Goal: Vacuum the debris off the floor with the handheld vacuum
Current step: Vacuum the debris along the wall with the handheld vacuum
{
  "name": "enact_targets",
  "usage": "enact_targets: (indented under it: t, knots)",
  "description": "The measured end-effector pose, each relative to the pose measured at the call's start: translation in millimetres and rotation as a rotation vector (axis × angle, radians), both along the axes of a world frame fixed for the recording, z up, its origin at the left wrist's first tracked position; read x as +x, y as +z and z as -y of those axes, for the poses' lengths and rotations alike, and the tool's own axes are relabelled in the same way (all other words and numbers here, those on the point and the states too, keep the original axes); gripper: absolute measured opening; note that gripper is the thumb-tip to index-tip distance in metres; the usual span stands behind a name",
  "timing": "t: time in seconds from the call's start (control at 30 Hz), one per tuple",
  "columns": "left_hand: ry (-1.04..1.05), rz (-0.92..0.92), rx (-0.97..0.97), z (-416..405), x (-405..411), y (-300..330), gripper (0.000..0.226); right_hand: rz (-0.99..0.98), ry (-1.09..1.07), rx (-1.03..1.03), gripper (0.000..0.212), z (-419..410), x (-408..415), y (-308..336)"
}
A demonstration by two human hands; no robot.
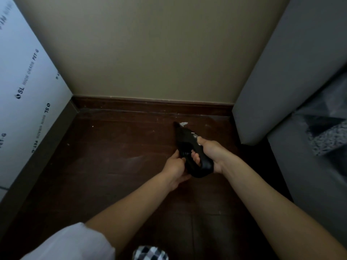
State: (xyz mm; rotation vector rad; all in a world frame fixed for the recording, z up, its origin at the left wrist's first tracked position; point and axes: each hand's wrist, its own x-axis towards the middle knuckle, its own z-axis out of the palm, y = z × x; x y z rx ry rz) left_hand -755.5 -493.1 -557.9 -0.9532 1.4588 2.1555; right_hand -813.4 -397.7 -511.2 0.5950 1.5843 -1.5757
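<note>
- One view only, from a wide-angle camera worn on the person's head, so no second view shares the scene.
- It looks forward and steeply down at the dark wooden floor, with both forearms reaching in from the near edge.
- The far wall and its skirting board fill the upper half, fairly near.
- A printed white panel bounds the left; grey upholstery bounds the right.
- Straight edges lean outward toward the corners.
</note>
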Motion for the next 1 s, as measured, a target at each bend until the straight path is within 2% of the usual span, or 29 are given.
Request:
enact_targets:
  t: [0.53,0.83,1.0]
  knots:
    - [-0.102,-0.007,0.0,-16,-18,-1,0.054,-0.014,-0.121,0.016,0.045,-23,-9,-15]
    - [-0.031,0.014,0.0,-14,2,-9,0.056,0.012,-0.09,-0.016,0.046,-20,7,-18]
    - [-0.142,0.014,-0.025,-20,-3,-10,0.055,-0.022,-0.17,0.012,0.046,-27,14,-21]
